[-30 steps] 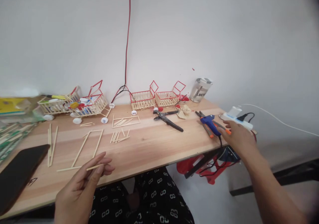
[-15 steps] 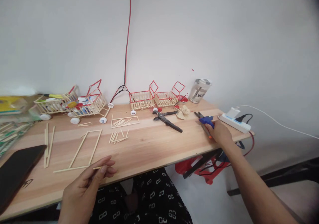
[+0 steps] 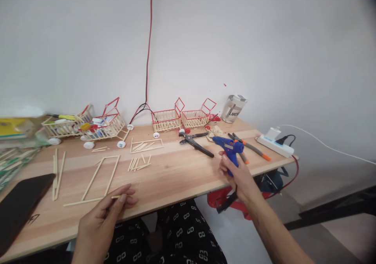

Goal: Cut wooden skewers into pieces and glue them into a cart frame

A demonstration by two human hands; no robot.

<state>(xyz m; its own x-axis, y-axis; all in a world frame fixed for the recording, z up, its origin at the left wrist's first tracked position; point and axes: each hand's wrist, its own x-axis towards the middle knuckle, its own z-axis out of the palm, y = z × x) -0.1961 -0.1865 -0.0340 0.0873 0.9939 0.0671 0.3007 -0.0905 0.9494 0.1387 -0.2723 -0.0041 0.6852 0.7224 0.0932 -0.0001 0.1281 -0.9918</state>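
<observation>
Blue glue gun (image 3: 229, 145) gripped in R fingers (image 3: 225, 163); L fingers (image 3: 122, 190) pinch wooden stick (image 3: 115, 197) nr stick frame (image 3: 112, 176).

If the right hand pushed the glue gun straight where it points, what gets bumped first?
Probably the black pliers, just past the tip of the glue gun. Crumpled paper lies close to that line. The right hand may hold it high enough to clear both; depth is unclear.
</observation>
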